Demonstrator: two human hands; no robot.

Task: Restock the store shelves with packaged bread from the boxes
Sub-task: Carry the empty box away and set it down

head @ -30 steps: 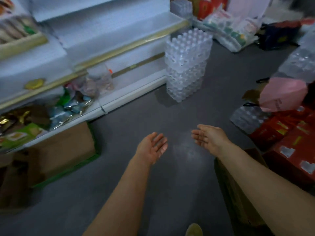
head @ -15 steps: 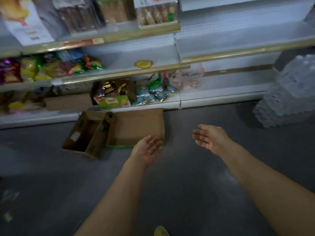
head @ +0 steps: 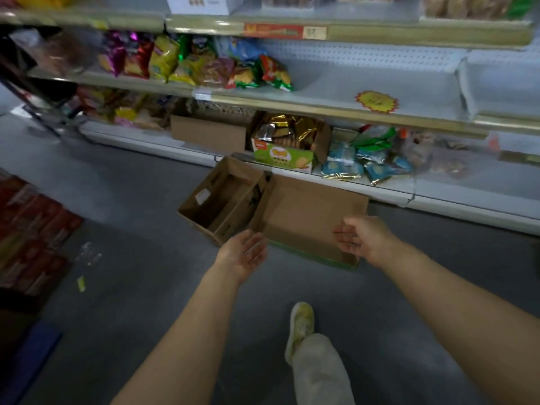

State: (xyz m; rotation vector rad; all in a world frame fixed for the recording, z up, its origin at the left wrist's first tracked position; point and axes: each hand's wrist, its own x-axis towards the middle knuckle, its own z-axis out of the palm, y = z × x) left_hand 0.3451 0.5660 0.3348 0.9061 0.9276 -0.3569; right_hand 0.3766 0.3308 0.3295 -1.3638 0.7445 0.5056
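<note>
Both hands are empty with fingers relaxed, the left hand (head: pixel 244 252) and right hand (head: pixel 361 239) reaching forward over the floor. Two cardboard boxes sit just beyond them below the bottom shelf (head: pixel 438 197): the closed box (head: pixel 306 211), long axis running left-right, lies between both hands, the right nearer; the open box (head: pixel 222 197) sits far-left.

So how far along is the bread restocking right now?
Early to midway, at a guess. One open box on the floor looks emptied. Both the left hand and the right hand are open and empty, near the closed box. The middle shelf has bare space.
</note>
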